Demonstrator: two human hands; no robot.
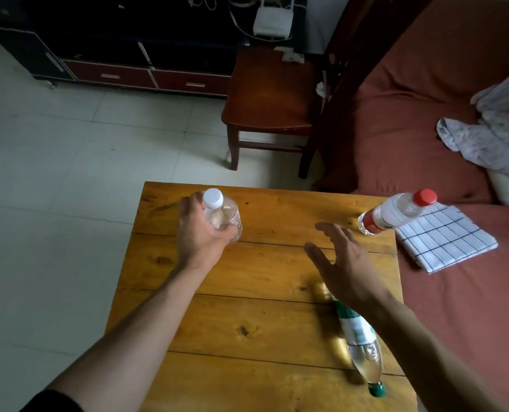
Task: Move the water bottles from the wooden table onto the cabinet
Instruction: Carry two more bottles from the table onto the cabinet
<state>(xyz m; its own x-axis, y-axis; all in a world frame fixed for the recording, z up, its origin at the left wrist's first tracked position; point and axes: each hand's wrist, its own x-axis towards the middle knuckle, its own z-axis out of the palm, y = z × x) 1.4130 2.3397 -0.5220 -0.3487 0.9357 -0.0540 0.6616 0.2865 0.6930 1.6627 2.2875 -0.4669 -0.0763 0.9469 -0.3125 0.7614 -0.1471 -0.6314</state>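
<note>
While left hand (201, 230) grips a clear (white-capped) plastic bottle (225, 218), right hand (342, 260) spreads.

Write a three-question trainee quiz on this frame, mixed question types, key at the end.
1. True or false: the left hand grips the white-capped bottle.
2. Which bottle is nearest the open right hand's fingertips? A) red-capped bottle B) white-capped bottle C) none in view
3. Fill in: the green-capped bottle stands on the wooden table under the right ____.

Key:
1. True; its fingers curl round the bottle's body.
2. A; it stands at the table's far right corner, beside the checked cloth on the bed.
3. Forearm.
</note>
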